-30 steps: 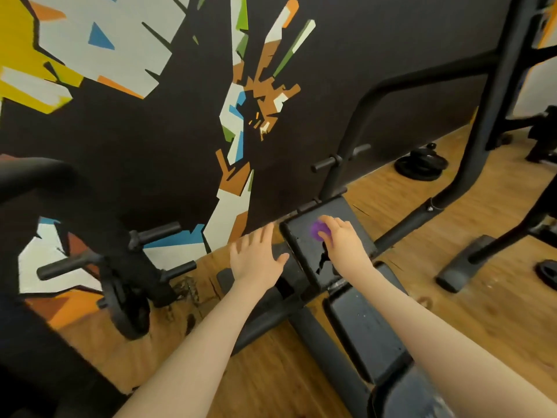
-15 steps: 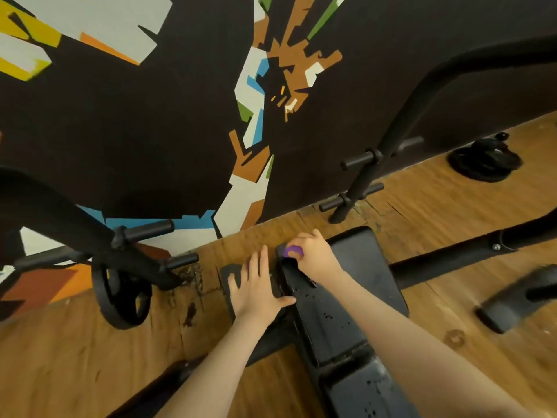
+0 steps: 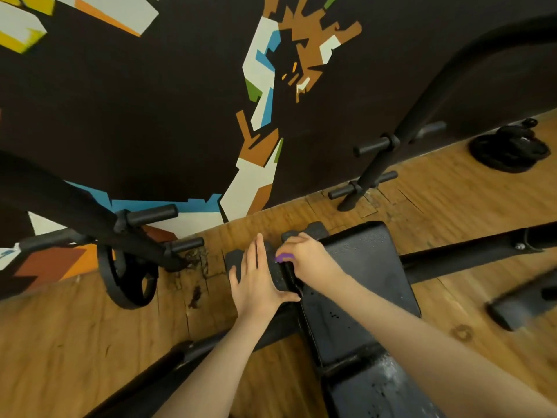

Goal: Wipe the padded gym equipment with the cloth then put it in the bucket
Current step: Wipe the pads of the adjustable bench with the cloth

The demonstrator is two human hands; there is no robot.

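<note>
Cloth (image 3: 282, 257) has slid from mid-pad to the bench pad's (image 3: 358, 267) left edge, bunched in the right hand (image 3: 307, 254), left hand (image 3: 259, 279) flat alongside now, so wiping's ongoing, no bucket visible.

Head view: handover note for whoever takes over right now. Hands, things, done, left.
Right hand: fingers curled round the purple cloth, pressing it on the left edge of the black bench pad.
Left hand: open, flat beside the pad on the black frame part, thumb toward the pad edge.
Done: cannot tell how much of the pad is wiped.
Left: finish wiping the pad and the lower pad, then drop the cloth in the bucket, which is not in view.
</note>
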